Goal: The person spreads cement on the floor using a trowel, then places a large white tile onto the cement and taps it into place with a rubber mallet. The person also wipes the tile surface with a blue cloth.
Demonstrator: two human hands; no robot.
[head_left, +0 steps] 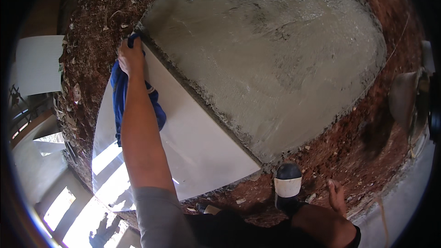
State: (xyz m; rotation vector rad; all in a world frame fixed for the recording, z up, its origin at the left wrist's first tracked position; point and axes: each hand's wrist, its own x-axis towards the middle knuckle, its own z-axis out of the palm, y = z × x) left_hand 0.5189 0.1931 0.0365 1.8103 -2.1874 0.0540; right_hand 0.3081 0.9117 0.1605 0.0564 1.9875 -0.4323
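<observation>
Grey mortar bed (271,59) covers most of the red dirt floor (367,124). White floor tile (193,142) lies along the bed's left edge, touching it. Left hand (131,57) clutches a blue cloth (120,96) at the tile's far corner. Rubber mallet (288,181) stands near the bed's near corner; right hand (336,195) rests open beside it, holding nothing.

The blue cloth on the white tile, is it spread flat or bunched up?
Bunched up: the blue cloth trails in folds from under the left hand on the white tile.
</observation>
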